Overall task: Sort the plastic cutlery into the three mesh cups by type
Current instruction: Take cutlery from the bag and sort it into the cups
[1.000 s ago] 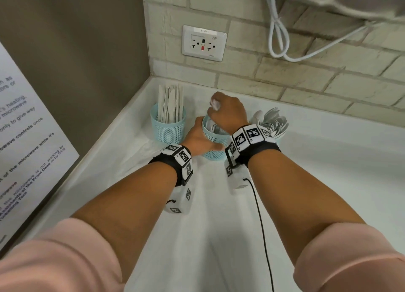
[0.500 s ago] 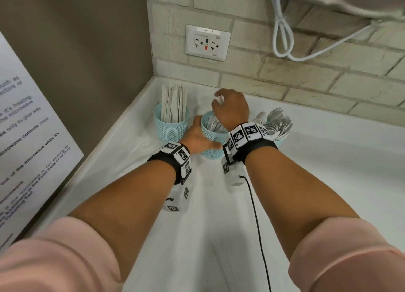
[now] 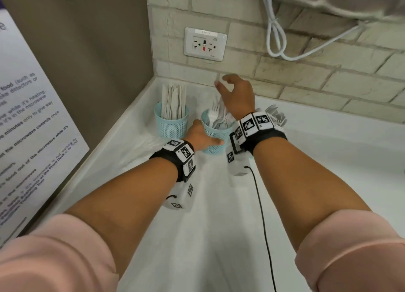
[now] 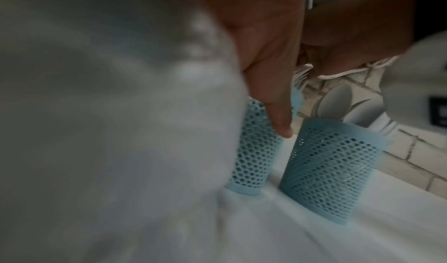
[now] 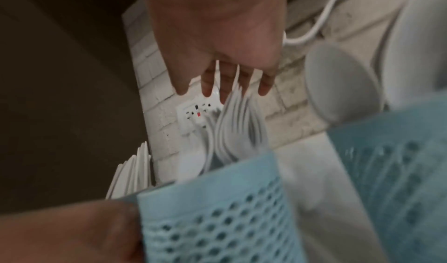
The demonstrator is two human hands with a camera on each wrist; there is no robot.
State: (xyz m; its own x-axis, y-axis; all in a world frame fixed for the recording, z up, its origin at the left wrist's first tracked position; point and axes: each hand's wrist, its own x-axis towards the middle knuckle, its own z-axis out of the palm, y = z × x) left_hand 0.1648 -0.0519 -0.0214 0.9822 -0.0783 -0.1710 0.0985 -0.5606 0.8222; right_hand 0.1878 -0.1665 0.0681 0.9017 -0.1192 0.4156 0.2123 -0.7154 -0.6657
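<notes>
Three blue mesh cups stand in the counter's corner. White knives fill the left cup (image 3: 172,127). My left hand (image 3: 202,137) grips the middle cup (image 3: 217,148), thumb across its front, and white forks (image 3: 219,118) stand in it. My right hand (image 3: 228,87) hovers just above the forks with fingers spread and holds nothing. In the right wrist view its straight fingers (image 5: 219,87) hang over the fork tines (image 5: 236,129). The right cup (image 4: 331,167) holds spoons (image 3: 276,116); in the head view my right wrist hides that cup.
A brick wall with a power outlet (image 3: 205,44) and a hanging white cable (image 3: 277,39) stands close behind the cups. A brown side wall and a printed notice (image 3: 28,125) are on the left. The white counter (image 3: 219,226) stretches toward me and to the right.
My right hand has risen from the forks in the middle cup and spread its fingers. The left hand stays on the middle cup.
</notes>
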